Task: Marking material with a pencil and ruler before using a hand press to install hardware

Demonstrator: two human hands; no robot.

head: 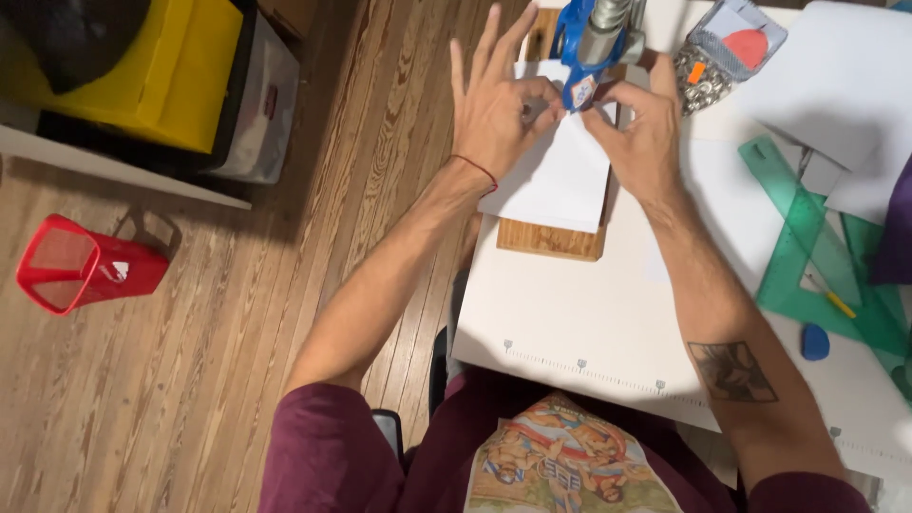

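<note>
Both hands, left hand [494, 104] and right hand [641, 133], pinch white paper [560, 176] under blue press [584, 47]; paper's long axis runs away from body.

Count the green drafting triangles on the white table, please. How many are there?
2, it seems: one large green triangle right of the right hand, and a second overlapping it toward the table edge. More may be hidden.

Both hands, left [494, 104] and right [641, 133], pinch white paper [560, 176] under blue press tool [584, 47], 12 o'clock on worktop [589, 323].

Red mesh bin [81, 264], yellow box [176, 71], green set squares [817, 256], blue eraser [814, 341]
</note>
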